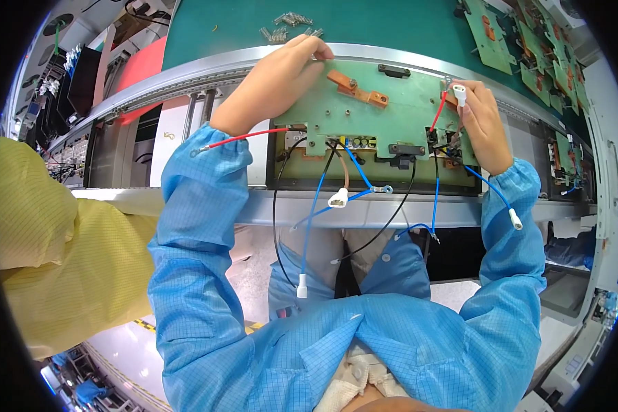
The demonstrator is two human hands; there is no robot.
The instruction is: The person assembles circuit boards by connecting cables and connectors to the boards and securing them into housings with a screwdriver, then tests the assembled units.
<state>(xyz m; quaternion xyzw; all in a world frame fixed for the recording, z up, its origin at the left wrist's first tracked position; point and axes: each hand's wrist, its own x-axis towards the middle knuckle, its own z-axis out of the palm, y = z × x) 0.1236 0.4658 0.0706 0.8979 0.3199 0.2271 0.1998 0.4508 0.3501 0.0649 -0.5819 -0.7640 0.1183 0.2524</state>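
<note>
A green circuit board lies in a black frame at the bench edge, with copper brackets on top. My left hand rests on the board's far left corner, fingers curled at the edge; whether it pinches anything I cannot tell. My right hand is at the board's right end, holding a red wire with a white connector near its fingertips. Blue, black and red wires hang from the board's near edge toward my lap.
Several small springs lie on the green conveyor belt beyond the board. More green boards sit at far right. A person in a yellow garment stands at my left. A metal rail borders the belt.
</note>
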